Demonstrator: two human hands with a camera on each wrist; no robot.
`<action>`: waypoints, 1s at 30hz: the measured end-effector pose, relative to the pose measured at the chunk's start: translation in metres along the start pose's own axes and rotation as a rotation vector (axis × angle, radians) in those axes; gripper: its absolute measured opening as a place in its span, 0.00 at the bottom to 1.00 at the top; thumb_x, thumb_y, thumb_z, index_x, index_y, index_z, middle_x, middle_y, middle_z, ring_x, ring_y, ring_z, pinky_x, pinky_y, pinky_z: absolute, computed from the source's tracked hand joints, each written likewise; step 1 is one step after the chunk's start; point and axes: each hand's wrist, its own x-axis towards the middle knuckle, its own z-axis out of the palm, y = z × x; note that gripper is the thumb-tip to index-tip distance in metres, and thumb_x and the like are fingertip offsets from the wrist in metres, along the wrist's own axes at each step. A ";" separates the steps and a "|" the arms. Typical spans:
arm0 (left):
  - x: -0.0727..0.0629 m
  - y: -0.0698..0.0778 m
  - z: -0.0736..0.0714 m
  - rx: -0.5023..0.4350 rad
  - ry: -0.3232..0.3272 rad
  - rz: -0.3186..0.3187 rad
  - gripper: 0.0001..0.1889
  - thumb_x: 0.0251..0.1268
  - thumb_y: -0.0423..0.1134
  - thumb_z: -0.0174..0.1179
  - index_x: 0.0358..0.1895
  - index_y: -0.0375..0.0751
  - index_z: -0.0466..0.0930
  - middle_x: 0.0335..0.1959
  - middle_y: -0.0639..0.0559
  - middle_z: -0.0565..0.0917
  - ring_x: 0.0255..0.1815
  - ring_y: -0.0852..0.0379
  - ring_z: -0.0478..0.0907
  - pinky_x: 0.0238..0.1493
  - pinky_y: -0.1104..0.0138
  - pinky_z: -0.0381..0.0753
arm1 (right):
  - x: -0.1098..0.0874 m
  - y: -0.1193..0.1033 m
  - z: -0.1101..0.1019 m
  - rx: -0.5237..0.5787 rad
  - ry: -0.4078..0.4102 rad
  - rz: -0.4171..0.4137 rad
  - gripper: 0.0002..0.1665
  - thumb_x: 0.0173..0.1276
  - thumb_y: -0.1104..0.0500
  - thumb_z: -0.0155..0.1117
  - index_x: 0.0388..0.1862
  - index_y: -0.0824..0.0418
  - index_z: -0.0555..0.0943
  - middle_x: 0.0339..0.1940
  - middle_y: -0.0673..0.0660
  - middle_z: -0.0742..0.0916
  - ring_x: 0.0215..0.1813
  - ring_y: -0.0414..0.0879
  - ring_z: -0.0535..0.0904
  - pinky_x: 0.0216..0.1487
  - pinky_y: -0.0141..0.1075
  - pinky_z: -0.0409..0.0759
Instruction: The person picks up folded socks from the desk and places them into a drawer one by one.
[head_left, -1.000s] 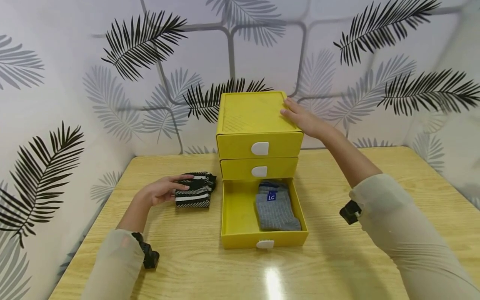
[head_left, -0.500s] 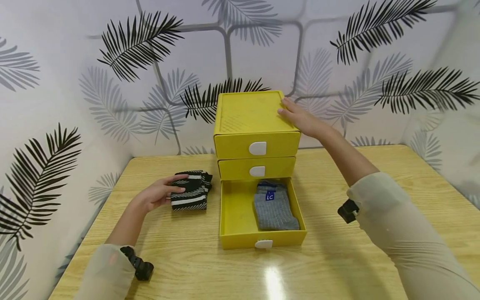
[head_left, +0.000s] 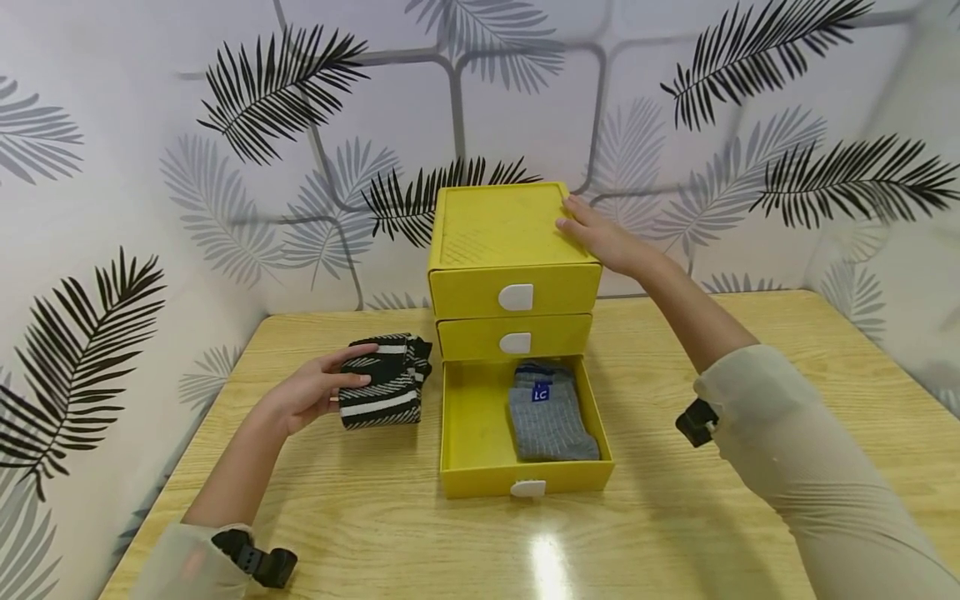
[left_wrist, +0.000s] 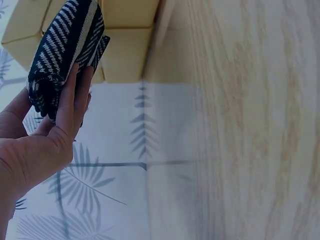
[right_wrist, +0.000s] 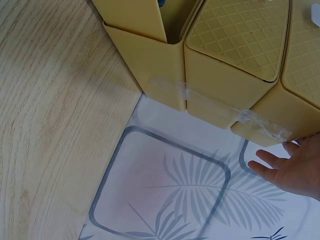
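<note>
My left hand [head_left: 303, 392] grips a folded black-and-white striped knit bundle [head_left: 382, 387], left of a yellow drawer unit [head_left: 513, 292]. In the left wrist view the thumb and fingers pinch the knit bundle [left_wrist: 65, 55] from both sides, raised off the wooden table. My right hand [head_left: 603, 237] rests on the top right edge of the drawer unit, fingers loosely extended. The right wrist view shows that hand [right_wrist: 295, 167] at the side of the top drawer box. The bottom drawer [head_left: 528, 481] is pulled out, with grey ribbed socks [head_left: 555, 421] lying in its right half.
Two drawers above the open one are closed, each with a white tab [head_left: 516, 297]. Clear tape [right_wrist: 245, 116] joins the boxes along the side. The wooden table [head_left: 360, 517] meets a leaf-patterned wall [head_left: 660, 167] behind the unit.
My left hand has lifted the knit bundle and tilted it up, while the left forearm has shifted toward the near left. The right hand has stayed on the unit.
</note>
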 end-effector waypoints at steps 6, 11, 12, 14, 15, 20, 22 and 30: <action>-0.015 0.010 0.010 -0.012 -0.023 0.022 0.33 0.64 0.34 0.57 0.71 0.44 0.55 0.43 0.49 0.66 0.15 0.63 0.51 0.28 0.68 0.64 | -0.001 0.000 -0.002 0.004 -0.005 -0.017 0.38 0.76 0.48 0.34 0.72 0.69 0.37 0.73 0.62 0.40 0.72 0.51 0.31 0.68 0.43 0.32; -0.027 0.014 0.016 0.004 -0.046 0.038 0.34 0.64 0.35 0.57 0.71 0.44 0.54 0.69 0.41 0.48 0.23 0.65 0.63 0.38 0.65 0.68 | -0.003 -0.002 -0.003 0.005 -0.012 -0.014 0.39 0.76 0.46 0.33 0.72 0.67 0.35 0.73 0.61 0.40 0.72 0.49 0.31 0.68 0.43 0.32; -0.029 0.014 0.017 0.004 -0.047 0.042 0.34 0.63 0.35 0.57 0.71 0.44 0.55 0.69 0.40 0.47 0.28 0.65 0.67 0.40 0.64 0.69 | -0.003 -0.002 -0.002 0.005 -0.012 -0.011 0.39 0.76 0.45 0.33 0.72 0.67 0.35 0.73 0.61 0.40 0.72 0.50 0.31 0.68 0.43 0.32; -0.033 0.015 0.019 -0.001 -0.048 0.054 0.33 0.63 0.34 0.57 0.71 0.44 0.56 0.71 0.42 0.45 0.35 0.65 0.69 0.42 0.63 0.70 | -0.003 -0.002 -0.001 0.004 -0.010 -0.009 0.39 0.76 0.45 0.33 0.72 0.67 0.36 0.73 0.61 0.40 0.72 0.50 0.31 0.68 0.43 0.32; -0.035 0.015 0.021 -0.010 -0.048 0.057 0.33 0.63 0.34 0.58 0.70 0.44 0.57 0.71 0.43 0.45 0.37 0.64 0.69 0.42 0.63 0.71 | -0.003 -0.001 0.000 0.002 -0.011 -0.009 0.39 0.76 0.45 0.33 0.72 0.67 0.36 0.73 0.61 0.40 0.72 0.50 0.31 0.68 0.43 0.32; -0.040 0.015 0.032 -0.083 -0.074 0.059 0.29 0.62 0.32 0.58 0.67 0.48 0.64 0.68 0.44 0.51 0.20 0.64 0.66 0.31 0.69 0.73 | -0.003 0.001 0.002 0.003 -0.012 -0.005 0.39 0.76 0.46 0.34 0.73 0.67 0.36 0.73 0.61 0.41 0.72 0.50 0.31 0.68 0.44 0.33; -0.040 0.016 0.038 -0.103 -0.090 0.055 0.28 0.62 0.31 0.57 0.66 0.49 0.66 0.66 0.44 0.53 0.18 0.65 0.65 0.30 0.70 0.73 | -0.003 0.001 0.002 0.007 -0.012 -0.008 0.39 0.76 0.46 0.33 0.73 0.67 0.36 0.73 0.61 0.40 0.72 0.50 0.31 0.68 0.44 0.32; -0.031 0.018 0.063 -0.141 -0.162 0.041 0.30 0.62 0.31 0.55 0.68 0.44 0.62 0.57 0.45 0.62 0.21 0.64 0.69 0.33 0.70 0.74 | -0.002 -0.001 0.001 0.001 -0.008 -0.012 0.39 0.76 0.46 0.34 0.72 0.68 0.36 0.73 0.61 0.40 0.72 0.50 0.31 0.68 0.45 0.32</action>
